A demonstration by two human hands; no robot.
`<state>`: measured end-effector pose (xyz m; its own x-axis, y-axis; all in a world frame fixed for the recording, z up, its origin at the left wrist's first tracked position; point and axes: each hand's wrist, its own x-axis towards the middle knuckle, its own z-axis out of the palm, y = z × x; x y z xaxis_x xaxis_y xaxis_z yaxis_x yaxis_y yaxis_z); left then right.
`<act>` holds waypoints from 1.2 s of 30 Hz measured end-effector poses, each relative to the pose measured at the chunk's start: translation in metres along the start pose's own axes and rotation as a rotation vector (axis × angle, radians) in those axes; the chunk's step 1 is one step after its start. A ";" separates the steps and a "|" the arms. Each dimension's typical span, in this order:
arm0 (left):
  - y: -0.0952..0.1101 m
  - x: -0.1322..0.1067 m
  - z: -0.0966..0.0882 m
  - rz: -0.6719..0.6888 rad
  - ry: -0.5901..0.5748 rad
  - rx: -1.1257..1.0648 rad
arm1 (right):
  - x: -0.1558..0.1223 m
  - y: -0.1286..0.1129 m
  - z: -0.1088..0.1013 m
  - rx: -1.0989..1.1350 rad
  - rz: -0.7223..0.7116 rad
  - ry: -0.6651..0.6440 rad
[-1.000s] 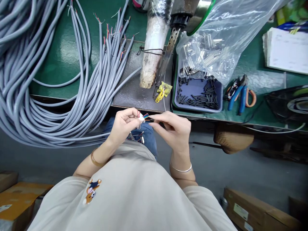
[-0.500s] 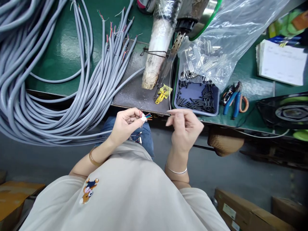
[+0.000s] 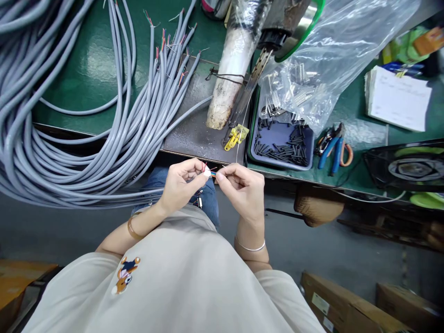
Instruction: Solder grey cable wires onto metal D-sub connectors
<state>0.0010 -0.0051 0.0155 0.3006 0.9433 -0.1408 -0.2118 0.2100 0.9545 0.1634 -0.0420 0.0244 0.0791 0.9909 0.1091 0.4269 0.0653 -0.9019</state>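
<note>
Grip: left hand (image 3: 180,185) pinches the stripped cable end (image 3: 207,172) at frame centre, below the counter (image 3: 104,69) edge. Right hand (image 3: 243,187) has returned from the tray (image 3: 280,162) side, fingertips closed on the coloured wires (image 3: 212,174); threading appears underway.

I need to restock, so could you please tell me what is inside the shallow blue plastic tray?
The shallow blue plastic tray holds scattered short black tubes; its far end is covered by the clear plastic bag.
</note>
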 end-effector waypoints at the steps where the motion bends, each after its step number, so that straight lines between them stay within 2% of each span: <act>1: 0.001 0.000 -0.001 -0.030 -0.016 -0.045 | 0.000 0.001 -0.001 0.023 0.009 -0.007; 6: 0.004 0.002 -0.004 -0.176 -0.060 -0.213 | 0.001 0.008 -0.003 0.049 -0.014 0.061; 13: 0.004 0.002 -0.005 -0.265 -0.162 -0.259 | 0.004 0.004 0.003 0.099 -0.192 0.001; 17: 0.003 0.002 -0.007 -0.268 -0.214 -0.216 | 0.004 0.006 0.003 0.122 -0.138 -0.042; 19: 0.004 0.000 -0.007 -0.242 -0.222 -0.187 | 0.005 0.009 0.001 0.201 -0.101 0.018; 22: 0.004 -0.003 -0.007 -0.166 -0.197 -0.099 | 0.005 0.013 -0.005 0.319 -0.111 0.285; 24: 0.003 -0.005 -0.006 -0.080 -0.164 0.012 | 0.003 0.012 -0.010 0.273 -0.131 0.381; 28: -0.001 -0.007 -0.004 0.257 -0.173 0.336 | -0.005 0.005 -0.016 0.098 -0.129 0.393; 30: -0.003 -0.007 -0.004 0.420 -0.204 0.435 | -0.007 0.003 -0.016 0.074 -0.176 0.412; 32: -0.006 -0.007 -0.005 0.507 -0.219 0.459 | -0.008 0.006 -0.017 0.061 -0.234 0.385; 36: -0.010 -0.006 -0.008 0.586 -0.222 0.488 | -0.010 0.013 -0.019 -0.052 -0.287 0.358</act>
<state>-0.0062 -0.0109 0.0046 0.4554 0.7814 0.4266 0.0230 -0.4893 0.8718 0.1847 -0.0533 0.0197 0.2531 0.8299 0.4971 0.5209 0.3161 -0.7929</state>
